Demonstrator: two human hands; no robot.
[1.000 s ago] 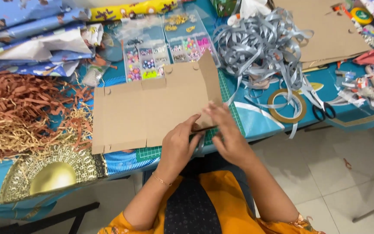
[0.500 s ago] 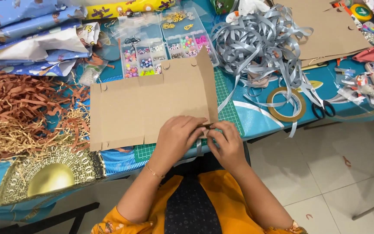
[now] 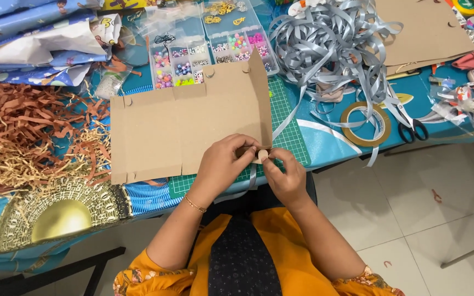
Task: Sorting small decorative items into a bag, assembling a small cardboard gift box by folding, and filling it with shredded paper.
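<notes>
Well to the left of our left hand (image 3: 220,167) lies a heap of crinkled paper shred (image 3: 23,137), rust-brown above and straw-coloured below, and nearer to us than that a round gold tray (image 3: 56,219) with a pierced, lacy rim. The table (image 3: 336,148) under it all wears a glossy blue cover.

Our left hand grips the lower right corner of a flat brown cardboard sheet (image 3: 182,131), fingers curled over its edge. The sheet is matte and stiff, with small round tabs along its top edge and notches along its bottom one. Its long axis runs left to right across the table, and it stretches away to the left of the hand; its right end rises taller, toward the far side. It rests partly on a green gridded cutting mat (image 3: 286,137).

Beyond the sheet, away from the hands, sits a clear plastic bead box (image 3: 204,55) with small compartments of coloured beads.

Our right hand (image 3: 283,175) meets the left at the same corner, its thumb and fingers pinched narrow on a small pale round piece (image 3: 263,155) at the sheet's edge.

Up and right of the right hand sprawls a tangle of shiny grey ribbon (image 3: 336,44). Further right lie a ring of tan tape (image 3: 365,124) and black-handled scissors (image 3: 412,129).
</notes>
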